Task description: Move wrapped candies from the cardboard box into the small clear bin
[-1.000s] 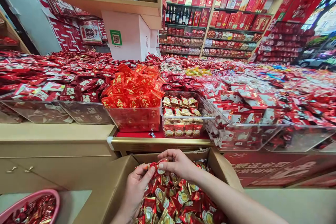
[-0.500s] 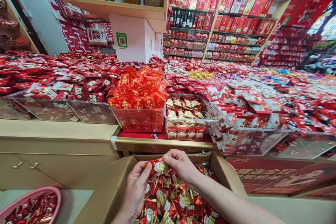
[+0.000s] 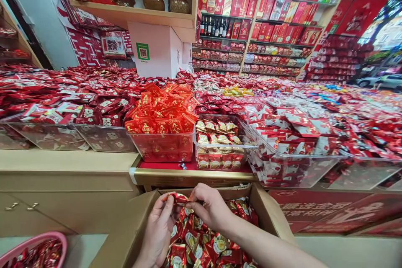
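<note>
Between my two hands is a red and gold wrapped candy [image 3: 180, 198], stretched sideways by its ends. My left hand [image 3: 161, 226] pinches the left end between thumb and fingers. The right end sits in the pinch of my right hand [image 3: 209, 207]. Both hands are just above an open cardboard box [image 3: 274, 211] heaped with similar wrapped candies [image 3: 220, 243]. Beyond the box, on the counter, a clear bin [image 3: 219, 150] holds neat rows of candies in red and gold wrappers.
Left of that bin stands a clear bin of orange-red packets [image 3: 161, 146]. A wide bin of white and red packets [image 3: 295, 167] is to its right. A pink basket [image 3: 61, 238] with wrapped candies is on the floor at lower left. Shelves [image 3: 251, 16] rise behind.
The candy has turned so its white label no longer faces me. My right hand has shifted slightly left and down. The whole view has moved a little.
</note>
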